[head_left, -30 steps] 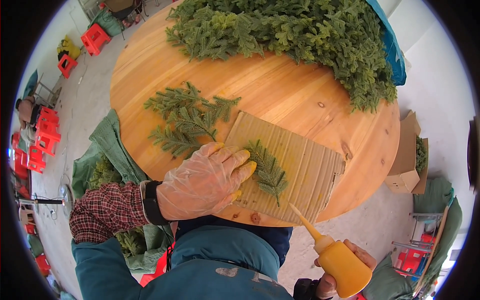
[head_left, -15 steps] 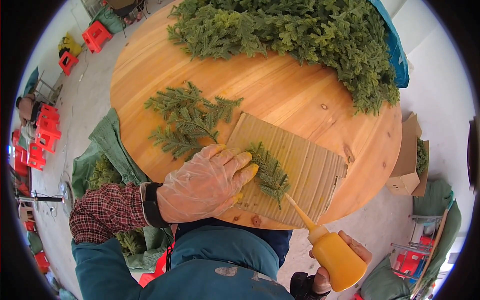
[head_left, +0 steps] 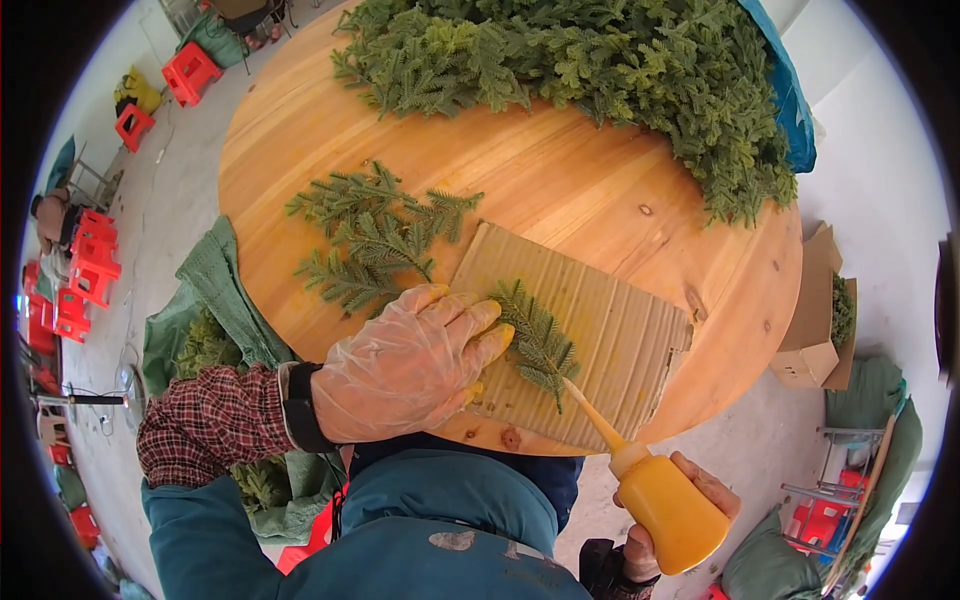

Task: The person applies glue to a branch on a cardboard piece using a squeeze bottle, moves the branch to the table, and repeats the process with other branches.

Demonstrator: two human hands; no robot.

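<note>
Conifer sprig (head_left: 542,347) lies on the cardboard (head_left: 625,340), nine o'clock of its middle; I judge it shields the table (head_left: 540,170). My left hand (head_left: 405,368) rests at the sprig's nine-o'clock edge, probably steadying it; I can't tell whether its fingers pinch. My right hand (head_left: 641,553), fingers clamped round the bottle (head_left: 672,512) at five o'clock, seemingly tilts it to aim its nozzle (head_left: 595,416).

No readable text, numbers or signs
</note>
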